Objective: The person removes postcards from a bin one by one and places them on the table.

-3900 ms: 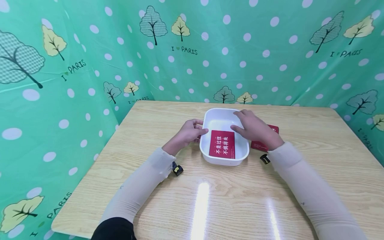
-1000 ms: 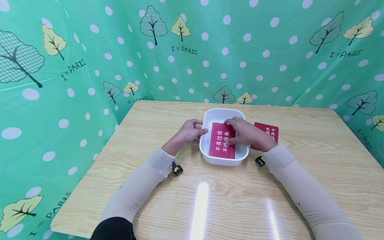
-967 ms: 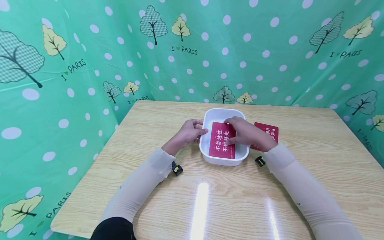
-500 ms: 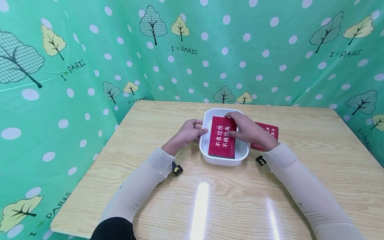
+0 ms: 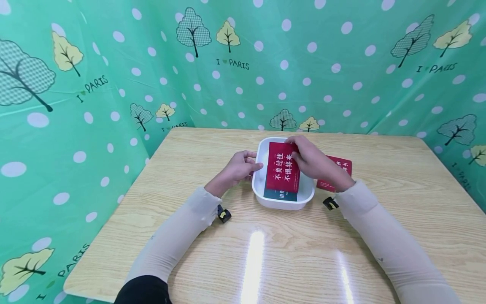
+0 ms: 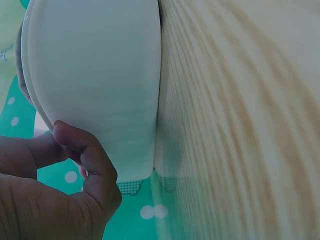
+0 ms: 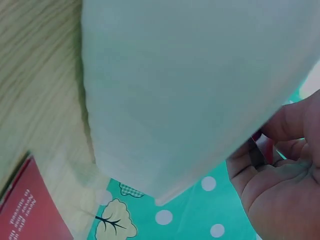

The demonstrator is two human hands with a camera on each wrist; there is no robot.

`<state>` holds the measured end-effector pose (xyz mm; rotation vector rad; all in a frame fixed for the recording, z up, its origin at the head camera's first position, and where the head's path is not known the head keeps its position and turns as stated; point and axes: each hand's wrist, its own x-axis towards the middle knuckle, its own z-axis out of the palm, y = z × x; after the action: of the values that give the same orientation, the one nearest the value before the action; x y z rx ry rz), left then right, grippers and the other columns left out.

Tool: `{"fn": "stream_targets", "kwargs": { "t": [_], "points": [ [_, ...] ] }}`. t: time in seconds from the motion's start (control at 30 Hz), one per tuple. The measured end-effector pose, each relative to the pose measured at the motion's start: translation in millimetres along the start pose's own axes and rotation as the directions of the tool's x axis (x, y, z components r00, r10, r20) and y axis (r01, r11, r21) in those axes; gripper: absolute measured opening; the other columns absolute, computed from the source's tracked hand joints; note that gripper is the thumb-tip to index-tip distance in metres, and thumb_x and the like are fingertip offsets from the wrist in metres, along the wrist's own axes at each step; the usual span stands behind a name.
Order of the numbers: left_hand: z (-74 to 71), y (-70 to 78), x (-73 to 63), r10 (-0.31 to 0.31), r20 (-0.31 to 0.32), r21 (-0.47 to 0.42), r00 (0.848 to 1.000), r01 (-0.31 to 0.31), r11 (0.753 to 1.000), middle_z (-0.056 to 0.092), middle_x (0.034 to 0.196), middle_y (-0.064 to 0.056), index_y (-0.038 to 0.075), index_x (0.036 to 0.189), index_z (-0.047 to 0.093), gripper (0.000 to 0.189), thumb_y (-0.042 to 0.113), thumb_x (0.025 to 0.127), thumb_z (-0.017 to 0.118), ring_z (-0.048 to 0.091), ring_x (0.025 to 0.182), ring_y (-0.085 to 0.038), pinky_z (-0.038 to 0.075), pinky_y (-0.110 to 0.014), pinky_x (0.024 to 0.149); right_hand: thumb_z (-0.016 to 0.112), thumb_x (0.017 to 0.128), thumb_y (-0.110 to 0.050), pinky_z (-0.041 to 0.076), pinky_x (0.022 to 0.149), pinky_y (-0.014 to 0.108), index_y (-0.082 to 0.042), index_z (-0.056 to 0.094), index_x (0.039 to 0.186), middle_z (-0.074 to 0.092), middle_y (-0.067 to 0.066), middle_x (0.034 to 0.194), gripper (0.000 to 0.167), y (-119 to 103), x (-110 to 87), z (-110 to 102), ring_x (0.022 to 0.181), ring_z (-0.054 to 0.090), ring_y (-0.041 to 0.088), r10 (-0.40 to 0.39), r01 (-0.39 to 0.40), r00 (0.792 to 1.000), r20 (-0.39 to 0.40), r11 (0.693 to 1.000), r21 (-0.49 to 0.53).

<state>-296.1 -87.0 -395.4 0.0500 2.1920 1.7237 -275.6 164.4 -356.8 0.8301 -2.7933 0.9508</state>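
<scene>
A white plastic basin (image 5: 282, 206) stands on the table. My left hand (image 5: 241, 166) grips its left rim, thumb on top and fingers outside; the left wrist view shows the hand (image 6: 80, 180) against the basin wall (image 6: 95, 75). With thumb and fingers my right hand (image 5: 313, 159) pinches the right edge of a red notebook (image 5: 279, 169) with white Chinese characters. That notebook is raised within the basin. Under its near end shows a dark green notebook (image 5: 271, 194) on the basin floor. In the right wrist view the basin wall (image 7: 190, 90) hides most of the held notebook.
Another red notebook (image 5: 343, 164) lies on the table just right of the basin, partly behind my right wrist. Small black devices (image 5: 224, 214) sit by both wrists. A green printed curtain (image 5: 235, 97) hangs behind and left of the wooden table (image 5: 212, 261).
My right hand has reached into the basin, taken hold of the red notebook and lifted it up and away from me. The dark green notebook beneath has come into view. The left hand stays put.
</scene>
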Motion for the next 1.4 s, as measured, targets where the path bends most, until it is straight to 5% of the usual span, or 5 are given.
{"fn": "stream_targets", "kwargs": {
  "t": [0.8,1.07,1.4],
  "points": [
    [0.5,-0.2,0.5,0.002,-0.002,-0.001,1.000,-0.002,1.000,0.063,0.103,-0.011,0.004,0.139,0.053,0.048,0.011,0.096,0.073,0.065,0.085,-0.027,0.058,-0.030,0.062,0.048,0.104,0.005,0.056,0.093,0.054,0.003,0.043,0.141,0.053,0.019,0.129,0.037,3,-6.7,-29,0.114,0.054,0.032,-0.079,0.089,0.972,-0.220,0.995,0.035],
    [0.8,-0.4,-0.2,0.003,-0.003,-0.013,1.000,-0.003,1.000,0.062,0.102,-0.010,0.005,0.135,0.054,0.044,0.010,0.096,0.073,0.065,0.081,-0.025,0.058,-0.030,0.061,0.045,0.106,0.001,0.055,0.093,0.057,0.003,0.041,0.144,0.051,0.019,0.134,0.038,5,-12.6,-45,0.116,0.053,0.033,-0.027,0.047,0.959,-0.284,0.997,0.066],
    [0.2,-1.1,0.7,0.006,0.001,-0.018,1.000,-0.006,1.000,0.063,0.103,-0.011,0.005,0.135,0.054,0.044,0.010,0.096,0.073,0.064,0.078,-0.023,0.057,-0.031,0.061,0.038,0.109,-0.005,0.048,0.083,0.015,0.003,0.041,0.142,0.052,0.019,0.131,0.034,11,-17.7,-60,0.112,0.054,0.030,-0.014,0.042,0.940,-0.340,0.996,0.076]
  ]
}}
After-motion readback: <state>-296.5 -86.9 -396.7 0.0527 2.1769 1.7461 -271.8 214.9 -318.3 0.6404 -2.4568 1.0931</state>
